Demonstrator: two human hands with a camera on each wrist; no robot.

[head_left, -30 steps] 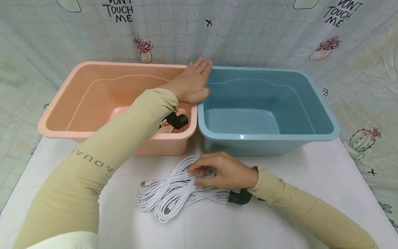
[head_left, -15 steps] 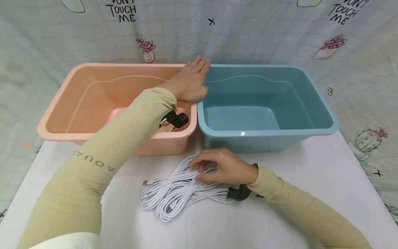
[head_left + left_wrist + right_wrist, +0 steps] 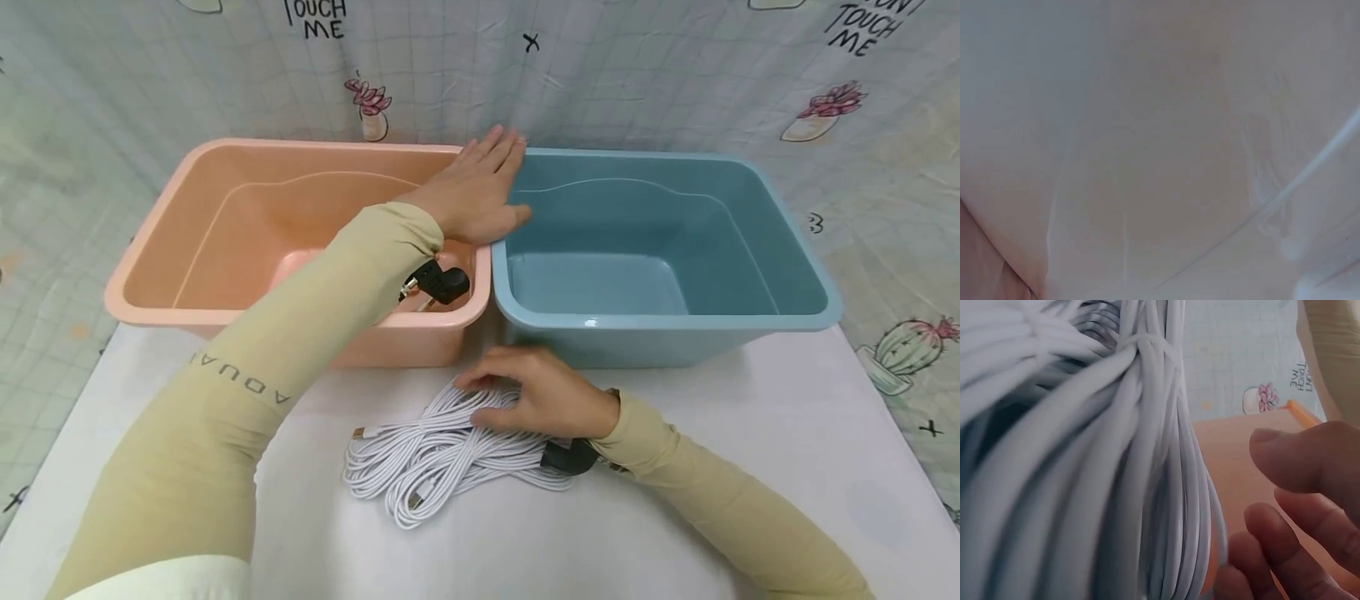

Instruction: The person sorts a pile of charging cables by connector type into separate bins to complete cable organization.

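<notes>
My left hand (image 3: 480, 190) lies across the meeting rims of an orange plastic bin (image 3: 225, 208) and a blue plastic bin (image 3: 667, 321), its fingers stretched out. Below the bins, two or more coiled bundles of white cable (image 3: 435, 458) are piled on the table. Over their right side is my right hand (image 3: 547, 396), thumb and fingers loosely bent and apart. In the right wrist view the cable strands (image 3: 1160, 456) loom close, tied at a crossing; the fingertips are beside the outermost strand. The left wrist view shows only a blurred pale surface.
Partly hidden by my left forearm, a black device (image 3: 442, 283) with metal parts sits inside the orange bin. Connector ends (image 3: 415, 501) poke from the cables. White cloth covers the table (image 3: 337, 554). A printed curtain (image 3: 615, 75) hangs behind the bins.
The head view has shifted, so bins and cables appear farther right. The left thumb now sticks out a little more. The right hand sits slightly farther left over the cables.
</notes>
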